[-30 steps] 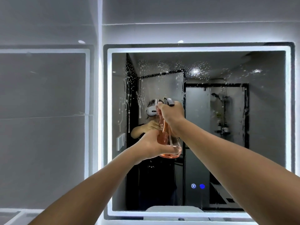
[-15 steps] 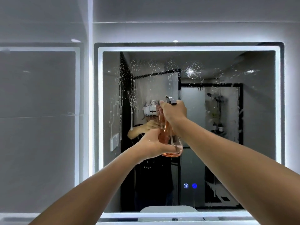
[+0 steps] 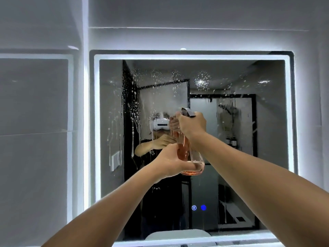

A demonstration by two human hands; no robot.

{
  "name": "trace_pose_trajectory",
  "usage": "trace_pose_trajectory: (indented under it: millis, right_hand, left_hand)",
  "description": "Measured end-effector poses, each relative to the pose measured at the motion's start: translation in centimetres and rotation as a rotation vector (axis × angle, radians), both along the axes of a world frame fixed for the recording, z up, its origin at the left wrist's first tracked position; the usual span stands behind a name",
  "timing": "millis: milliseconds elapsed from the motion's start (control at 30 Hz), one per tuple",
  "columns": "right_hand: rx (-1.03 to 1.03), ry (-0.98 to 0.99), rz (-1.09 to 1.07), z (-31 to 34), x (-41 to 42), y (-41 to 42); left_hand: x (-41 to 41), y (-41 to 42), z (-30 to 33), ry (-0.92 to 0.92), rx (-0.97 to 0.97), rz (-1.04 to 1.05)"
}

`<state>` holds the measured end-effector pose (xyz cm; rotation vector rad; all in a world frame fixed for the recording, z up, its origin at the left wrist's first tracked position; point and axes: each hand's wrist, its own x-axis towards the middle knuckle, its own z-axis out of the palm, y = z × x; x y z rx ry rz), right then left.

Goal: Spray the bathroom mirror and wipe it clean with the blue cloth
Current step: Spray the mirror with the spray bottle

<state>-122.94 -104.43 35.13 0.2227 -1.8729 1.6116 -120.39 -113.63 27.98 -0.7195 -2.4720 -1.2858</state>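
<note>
Both arms reach up in front of the lit bathroom mirror [image 3: 267,139]. The clear spray bottle [image 3: 188,157] (pinkish liquid inside) is held before the mirror's middle. The left hand [image 3: 169,163] cups the bottle's base, fingers curled under it; the right hand [image 3: 192,124] wraps the neck and dark trigger head [image 3: 188,112]. White droplets and runs [image 3: 133,111] cover the mirror's upper and left glass. Two blue touch icons [image 3: 199,207] glow near the mirror's bottom edge.
</note>
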Motion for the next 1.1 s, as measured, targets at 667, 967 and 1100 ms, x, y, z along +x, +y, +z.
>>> trace_pose_trajectory:
  millis: [667,967,1100]
  right_hand:
    - [-0.052,0.032,-0.026,-0.8,-0.2,4.9]
    - [-0.097,0.003,-0.054,-0.7,-0.1,6.8]
    - [-0.047,-0.023,0.005,-0.8,-0.1,8.1]
  left_hand:
    - [-1.5,4.0,-0.2,-0.035,-0.052,-0.007]
    - [-1.9,6.0,-0.2,-0.027,-0.057,-0.012]
    - [-2.4,6.8,-0.4,-0.059,-0.069,-0.039]
